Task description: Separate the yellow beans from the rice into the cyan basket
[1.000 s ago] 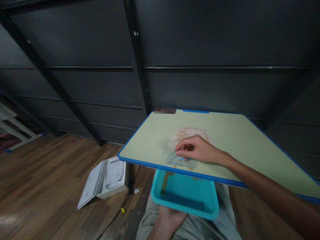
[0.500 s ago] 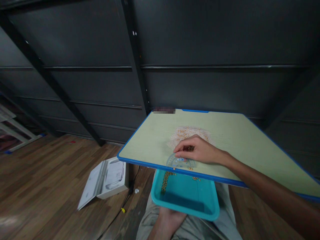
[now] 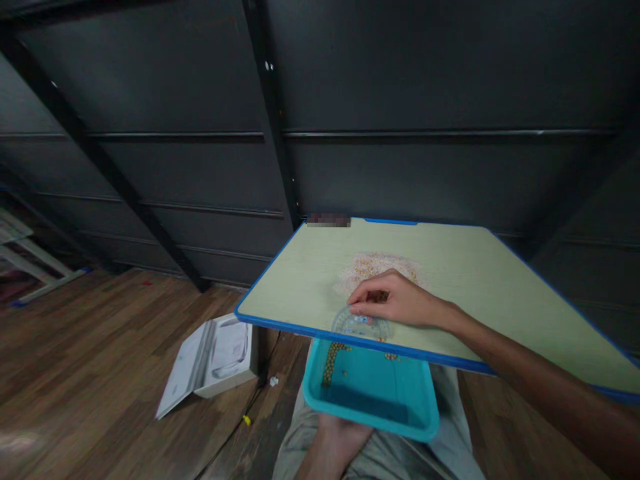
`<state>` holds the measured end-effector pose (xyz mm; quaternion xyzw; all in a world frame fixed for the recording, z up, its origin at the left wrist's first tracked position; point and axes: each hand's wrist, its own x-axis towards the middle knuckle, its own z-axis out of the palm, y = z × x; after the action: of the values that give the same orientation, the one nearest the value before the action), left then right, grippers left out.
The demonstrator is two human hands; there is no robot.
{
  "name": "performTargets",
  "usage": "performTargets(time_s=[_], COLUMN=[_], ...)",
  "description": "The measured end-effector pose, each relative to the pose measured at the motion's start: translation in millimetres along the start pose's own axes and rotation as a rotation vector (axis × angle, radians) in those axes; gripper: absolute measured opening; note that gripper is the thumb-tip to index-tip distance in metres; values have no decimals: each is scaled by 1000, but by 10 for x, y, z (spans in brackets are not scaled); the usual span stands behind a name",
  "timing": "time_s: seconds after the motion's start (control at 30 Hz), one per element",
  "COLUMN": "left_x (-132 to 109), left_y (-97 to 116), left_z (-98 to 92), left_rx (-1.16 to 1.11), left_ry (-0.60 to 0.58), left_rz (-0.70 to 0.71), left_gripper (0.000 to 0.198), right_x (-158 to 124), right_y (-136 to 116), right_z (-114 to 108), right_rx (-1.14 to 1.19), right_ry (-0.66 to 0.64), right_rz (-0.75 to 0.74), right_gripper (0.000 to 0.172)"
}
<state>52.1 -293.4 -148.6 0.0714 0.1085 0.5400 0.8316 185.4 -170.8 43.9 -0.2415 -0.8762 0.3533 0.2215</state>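
My right hand (image 3: pixel 393 301) pinches a clear protractor (image 3: pixel 356 328), which lies at the table's near edge. Just beyond the hand is a spread heap of white grains mixed with yellow-orange beans (image 3: pixel 373 265). One or two beans (image 3: pixel 381 339) sit by the protractor at the edge. Below that edge, my left hand (image 3: pixel 345 433) holds a turquoise tray (image 3: pixel 373 420) from underneath, its fingers hidden by the tray. Several beans (image 3: pixel 330 367) lie in the tray, mostly along its left side, with a few at the back right.
The pale table (image 3: pixel 475 280) has a blue rim and stands against a dark panelled wall (image 3: pixel 425 80). On the wooden floor at the left are an open white box (image 3: pixel 227 357) and a black cable (image 3: pixel 235 427) with a yellow tie.
A bean has gone from the table edge, and a single bean now shows in the tray's left middle. The protractor has shifted very slightly. My left hand stays under the tray.
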Motion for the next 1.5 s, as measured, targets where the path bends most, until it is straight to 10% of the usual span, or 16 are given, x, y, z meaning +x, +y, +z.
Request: performTargets(time_s=[1.07,1.5], left_x=[-1,16], left_y=[12,-1], left_z=[23,-204], left_rx=[-51,-27], left_ry=[30,-24], left_rz=[-20,-37], left_gripper=[48,54], right_x=[-5,7], right_y=[-7,16], right_z=[3,-44], right_rx=[18,3], right_ry=[-28,179], right_rz=[-3,8], right_gripper=[21,22])
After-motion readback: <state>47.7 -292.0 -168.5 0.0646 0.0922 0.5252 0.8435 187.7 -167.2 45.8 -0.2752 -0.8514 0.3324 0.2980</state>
